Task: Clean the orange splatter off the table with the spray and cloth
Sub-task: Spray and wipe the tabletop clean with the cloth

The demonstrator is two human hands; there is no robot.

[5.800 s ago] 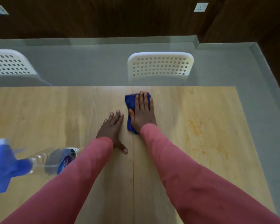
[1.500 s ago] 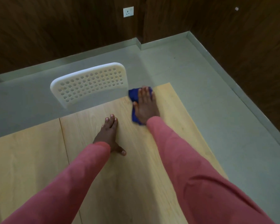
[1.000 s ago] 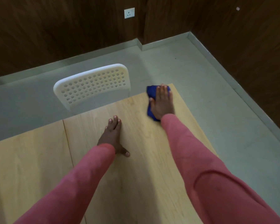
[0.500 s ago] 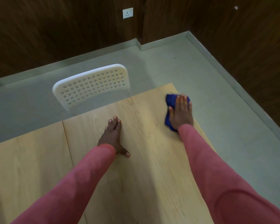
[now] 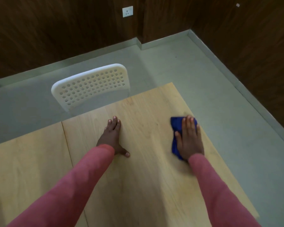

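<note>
Cloth of folded blue fabric [image 5: 176, 128] is lying at the right edge of the pale wooden table [image 5: 146, 177], near its far right corner. Flattened on it, fingers straight, the right hand [image 5: 189, 140] is pressing down. Also flat, the left hand [image 5: 112, 136] is bracing mid-table, holding nothing. No orange splatter is showing, so wiping looks nearly finished; the spray is out of view.

Matt wood table [image 5: 146, 177], blue cloth [image 5: 176, 126]
</note>
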